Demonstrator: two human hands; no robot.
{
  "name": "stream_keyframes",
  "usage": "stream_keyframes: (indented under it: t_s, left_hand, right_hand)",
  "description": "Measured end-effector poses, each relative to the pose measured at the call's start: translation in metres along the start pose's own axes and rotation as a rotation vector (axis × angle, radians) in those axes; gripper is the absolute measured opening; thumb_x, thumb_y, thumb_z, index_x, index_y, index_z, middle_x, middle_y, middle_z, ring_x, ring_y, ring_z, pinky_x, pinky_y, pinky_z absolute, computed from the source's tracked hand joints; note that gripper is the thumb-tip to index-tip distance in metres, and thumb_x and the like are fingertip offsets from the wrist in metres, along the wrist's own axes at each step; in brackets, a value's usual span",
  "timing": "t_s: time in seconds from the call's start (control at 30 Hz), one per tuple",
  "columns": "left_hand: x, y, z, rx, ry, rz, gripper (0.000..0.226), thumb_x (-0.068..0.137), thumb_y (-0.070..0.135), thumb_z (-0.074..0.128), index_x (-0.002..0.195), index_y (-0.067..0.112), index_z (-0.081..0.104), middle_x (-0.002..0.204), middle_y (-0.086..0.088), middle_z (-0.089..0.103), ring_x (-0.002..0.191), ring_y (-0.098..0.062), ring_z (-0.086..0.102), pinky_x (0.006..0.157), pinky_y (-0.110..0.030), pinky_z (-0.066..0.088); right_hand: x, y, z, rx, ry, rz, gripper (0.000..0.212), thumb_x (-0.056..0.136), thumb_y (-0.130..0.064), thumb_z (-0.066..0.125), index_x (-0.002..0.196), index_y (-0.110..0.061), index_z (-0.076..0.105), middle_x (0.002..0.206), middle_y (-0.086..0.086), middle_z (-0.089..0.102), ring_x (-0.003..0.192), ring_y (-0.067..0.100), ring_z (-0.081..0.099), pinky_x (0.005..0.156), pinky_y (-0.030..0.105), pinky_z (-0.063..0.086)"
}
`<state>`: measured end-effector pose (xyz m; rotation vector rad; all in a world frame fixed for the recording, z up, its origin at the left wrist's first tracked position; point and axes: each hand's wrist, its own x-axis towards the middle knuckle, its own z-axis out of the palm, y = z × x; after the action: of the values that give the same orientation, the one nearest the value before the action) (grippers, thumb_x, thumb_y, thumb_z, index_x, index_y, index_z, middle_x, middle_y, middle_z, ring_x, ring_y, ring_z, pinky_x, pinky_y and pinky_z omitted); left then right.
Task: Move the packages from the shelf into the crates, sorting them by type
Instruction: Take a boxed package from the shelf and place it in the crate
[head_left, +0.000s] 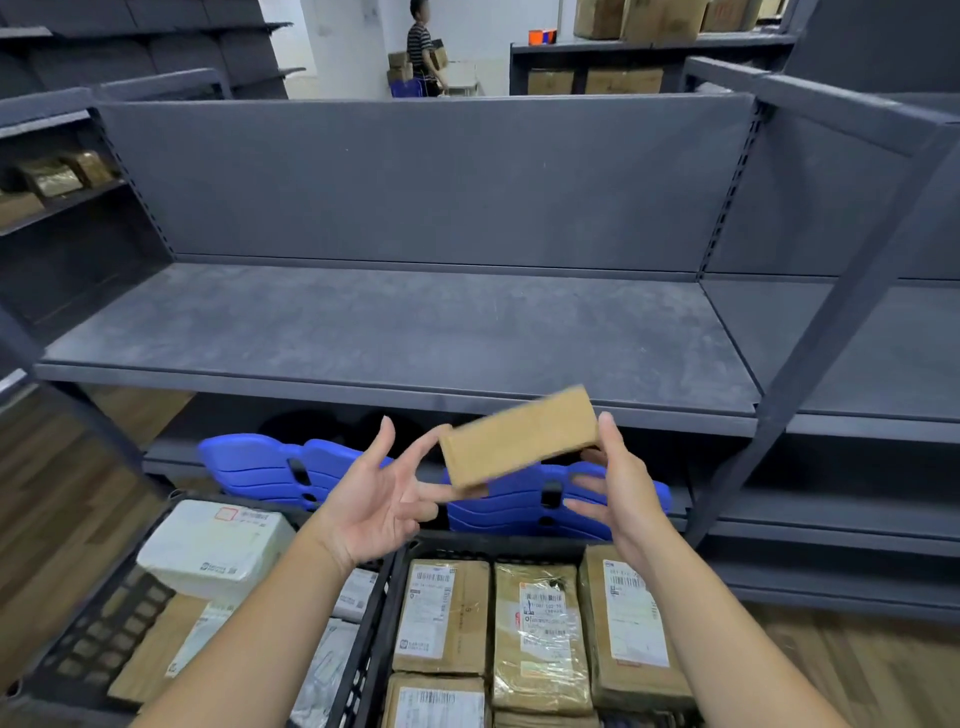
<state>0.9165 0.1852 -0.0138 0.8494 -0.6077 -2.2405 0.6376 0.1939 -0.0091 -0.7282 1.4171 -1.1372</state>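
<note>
A small brown cardboard box (519, 438) is tilted in the air in front of the grey shelf (395, 332), above the crates. My right hand (621, 486) grips its right end between thumb and fingers. My left hand (376, 493) is palm up with fingers spread, and its fingertips touch the box's lower left corner. Below, a black crate (363, 639) on the right holds several brown taped boxes (540, 639) with labels. Another black crate (111, 629) on the left holds a white soft parcel (215, 545) and flat mailers.
Blue plastic pieces (270, 467) lean on the lower shelf behind the crates. A dark upright post (831, 332) stands at the right. Brown packages (57, 174) sit on a shelf at far left. A person (423, 49) carrying boxes stands far back. The floor is wood.
</note>
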Motion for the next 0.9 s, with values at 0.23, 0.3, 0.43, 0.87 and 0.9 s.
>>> stream_keyframes:
  t_s: [0.23,0.3,0.43,0.87,0.9]
  left_hand:
    - [0.0,-0.022,0.007,0.116,0.205,0.063,0.092,0.081,0.078,0.046,0.119,0.0,0.077,0.134,-0.012,0.068,0.081,-0.036,0.076,0.062,-0.039,0.065]
    - [0.0,-0.026,0.001,0.08,0.22,0.038,0.094,0.082,0.078,0.048,0.115,-0.006,0.076,0.137,-0.011,0.065,0.087,-0.041,0.077,0.065,-0.042,0.066]
    - [0.0,-0.031,-0.004,-0.035,0.169,-0.014,0.086,0.085,0.075,0.053,0.108,-0.006,0.066,0.138,-0.016,0.067,0.091,-0.05,0.075,0.066,-0.046,0.067]
    - [0.005,-0.04,0.011,0.61,0.101,-0.06,0.06,0.09,0.063,0.067,0.137,0.026,0.063,0.125,-0.013,0.075,0.077,-0.031,0.075,0.064,-0.033,0.064]
    - [0.009,-0.042,0.014,0.645,0.108,-0.05,0.062,0.087,0.06,0.07,0.136,0.022,0.063,0.124,-0.013,0.075,0.08,-0.031,0.075,0.068,-0.034,0.064]
  right_hand:
    - [0.007,0.003,0.004,-0.036,-0.103,0.037,0.029,0.104,-0.052,0.056,0.12,-0.031,0.07,0.116,0.005,0.076,0.112,0.025,0.068,0.1,0.053,0.057]
    - [0.007,0.001,0.006,-0.077,-0.091,0.013,0.025,0.105,-0.05,0.054,0.117,-0.034,0.07,0.116,0.002,0.073,0.111,0.022,0.066,0.101,0.051,0.056]
    - [0.01,0.0,0.012,-0.072,-0.084,-0.045,0.025,0.109,-0.044,0.049,0.125,-0.034,0.066,0.118,0.0,0.07,0.109,0.018,0.064,0.092,0.042,0.056]
    - [0.015,0.011,0.029,-0.035,0.06,-0.185,0.032,0.086,-0.032,0.087,0.108,-0.017,0.068,0.112,0.005,0.074,0.104,0.019,0.072,0.091,0.035,0.058]
    - [0.012,0.01,0.031,-0.036,0.052,-0.202,0.029,0.087,-0.031,0.086,0.105,-0.013,0.071,0.106,0.004,0.077,0.098,0.018,0.073,0.086,0.032,0.059]
